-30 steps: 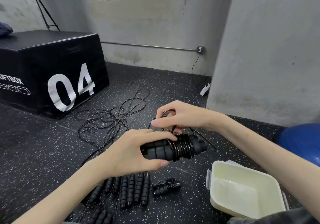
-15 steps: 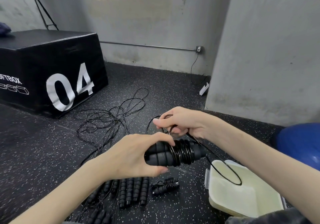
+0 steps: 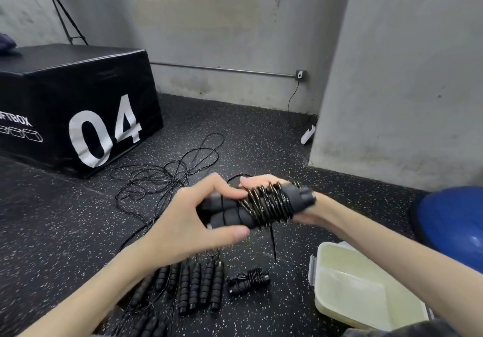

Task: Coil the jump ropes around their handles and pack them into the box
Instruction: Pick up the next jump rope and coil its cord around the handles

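My left hand point(image 3: 193, 221) grips the foam ends of a pair of black jump rope handles point(image 3: 230, 212) held in the air. Black rope point(image 3: 269, 204) is coiled in several turns round their right half. My right hand point(image 3: 300, 208) is behind and under the coiled end, fingers curled round it; a short rope tail hangs below. An open cream plastic box point(image 3: 321, 308) sits on the floor at lower right. One coiled rope bundle point(image 3: 248, 280) lies on the floor, beside a row of several loose handles point(image 3: 198, 287).
A tangle of loose black rope point(image 3: 167, 177) spreads over the speckled floor ahead. A black soft box marked 04 point(image 3: 78, 101) stands at the left. A blue ball point(image 3: 454, 221) is at the right, next to a grey pillar point(image 3: 407, 75).
The loose rope loop that hung over the box has been drawn in; my right hand has swung from above the handles to behind and under the coiled end. The handles rose slightly.
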